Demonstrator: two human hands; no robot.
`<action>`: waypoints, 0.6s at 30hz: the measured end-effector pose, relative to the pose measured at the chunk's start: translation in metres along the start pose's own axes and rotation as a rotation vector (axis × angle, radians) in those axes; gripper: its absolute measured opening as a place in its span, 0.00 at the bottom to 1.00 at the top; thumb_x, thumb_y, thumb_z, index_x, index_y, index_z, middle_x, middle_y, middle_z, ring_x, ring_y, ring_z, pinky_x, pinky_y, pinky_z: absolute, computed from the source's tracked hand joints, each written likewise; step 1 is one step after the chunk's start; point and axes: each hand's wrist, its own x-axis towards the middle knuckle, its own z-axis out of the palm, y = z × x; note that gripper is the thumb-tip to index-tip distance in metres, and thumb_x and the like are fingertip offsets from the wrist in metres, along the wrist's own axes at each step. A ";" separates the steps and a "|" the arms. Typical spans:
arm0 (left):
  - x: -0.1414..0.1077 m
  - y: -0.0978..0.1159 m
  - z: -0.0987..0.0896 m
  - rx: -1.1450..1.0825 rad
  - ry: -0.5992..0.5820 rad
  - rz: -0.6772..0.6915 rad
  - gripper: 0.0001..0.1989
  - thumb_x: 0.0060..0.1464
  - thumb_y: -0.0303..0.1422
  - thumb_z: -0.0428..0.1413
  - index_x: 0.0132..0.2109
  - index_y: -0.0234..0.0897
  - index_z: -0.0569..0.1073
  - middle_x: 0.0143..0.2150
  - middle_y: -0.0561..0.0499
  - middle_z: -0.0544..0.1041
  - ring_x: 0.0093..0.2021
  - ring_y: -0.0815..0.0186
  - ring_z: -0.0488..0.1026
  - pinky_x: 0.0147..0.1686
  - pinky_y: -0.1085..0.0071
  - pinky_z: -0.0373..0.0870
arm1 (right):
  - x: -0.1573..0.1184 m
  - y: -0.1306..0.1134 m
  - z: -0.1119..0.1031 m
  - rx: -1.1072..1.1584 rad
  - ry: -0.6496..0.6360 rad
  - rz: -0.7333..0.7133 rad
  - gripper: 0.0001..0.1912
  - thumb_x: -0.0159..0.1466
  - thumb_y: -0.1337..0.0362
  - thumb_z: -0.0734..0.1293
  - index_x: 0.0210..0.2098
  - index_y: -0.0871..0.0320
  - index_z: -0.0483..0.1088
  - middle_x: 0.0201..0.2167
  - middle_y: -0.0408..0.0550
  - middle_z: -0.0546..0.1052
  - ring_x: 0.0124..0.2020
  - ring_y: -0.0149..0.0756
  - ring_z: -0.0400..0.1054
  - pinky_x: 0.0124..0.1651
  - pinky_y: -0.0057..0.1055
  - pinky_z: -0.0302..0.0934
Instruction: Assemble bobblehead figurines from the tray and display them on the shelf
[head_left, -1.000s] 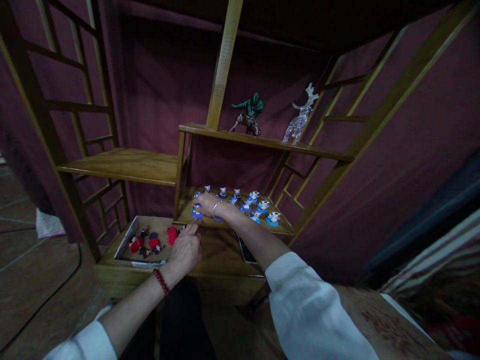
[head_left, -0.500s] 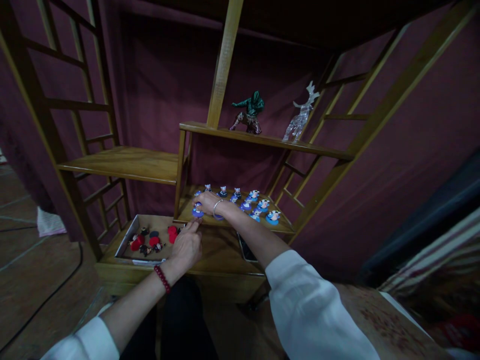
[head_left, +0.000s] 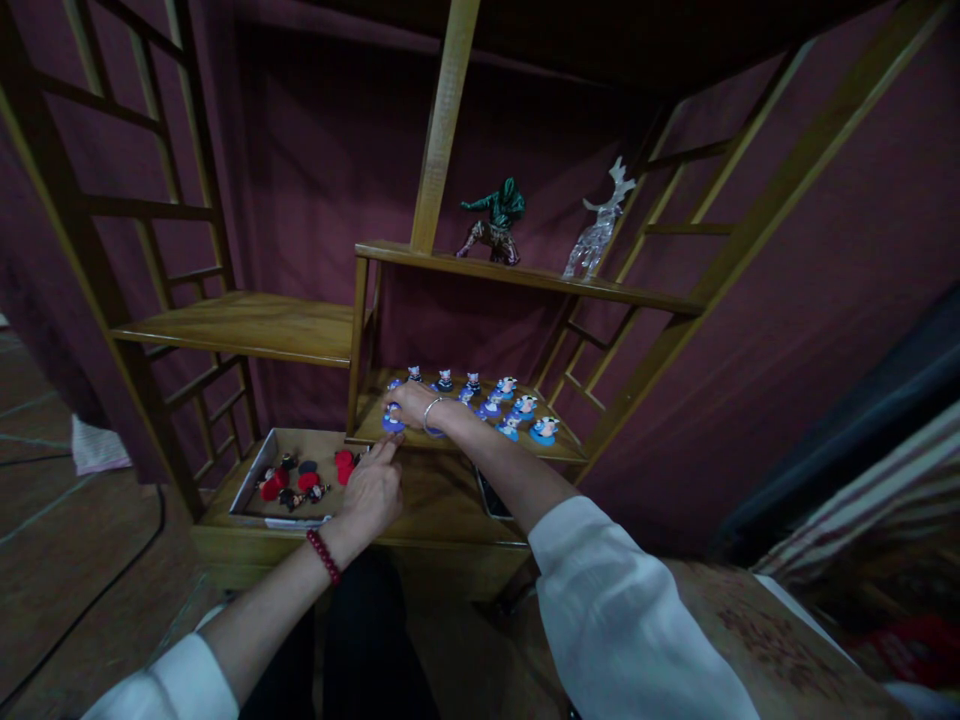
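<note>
Down low, on the small wooden shelf [head_left: 555,455]: right hand [head_left: 411,403] reaching across, fingers curled loosely over a blue-based figurine [head_left: 391,420] at the front left corner, touching it; whether actually pinched, cannot tell. Silver bangle [head_left: 430,415] on that wrist. Rows of like blue-based figurines [head_left: 517,412] standing just beside, to the right on the same shelf. Left hand [head_left: 371,487] lower, over the bottom board, mostly closed with the forefinger stretched out toward the shelf edge, holding nothing visible. Red bead bracelet [head_left: 323,557] at that wrist. Near it, a shallow tray [head_left: 247,478] with red and dark figurines [head_left: 289,483]. Up above, a green figure [head_left: 496,218] and a clear figure [head_left: 598,228] on the higher shelf.
</note>
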 end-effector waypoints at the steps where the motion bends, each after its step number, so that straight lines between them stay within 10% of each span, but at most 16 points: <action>1: -0.001 0.000 0.000 0.001 -0.003 -0.005 0.15 0.45 0.21 0.46 0.37 0.28 0.74 0.57 0.40 0.63 0.59 0.58 0.56 0.55 0.62 0.58 | -0.001 -0.001 0.000 0.000 -0.006 0.009 0.17 0.57 0.67 0.60 0.45 0.54 0.70 0.41 0.49 0.75 0.42 0.36 0.68 0.41 0.25 0.58; 18: -0.009 0.001 -0.002 -0.084 0.026 0.022 0.18 0.44 0.19 0.46 0.43 0.28 0.72 0.51 0.39 0.69 0.57 0.58 0.59 0.55 0.62 0.58 | -0.061 -0.051 0.007 0.103 0.446 0.110 0.15 0.65 0.63 0.53 0.42 0.56 0.69 0.40 0.46 0.74 0.42 0.32 0.65 0.46 0.27 0.55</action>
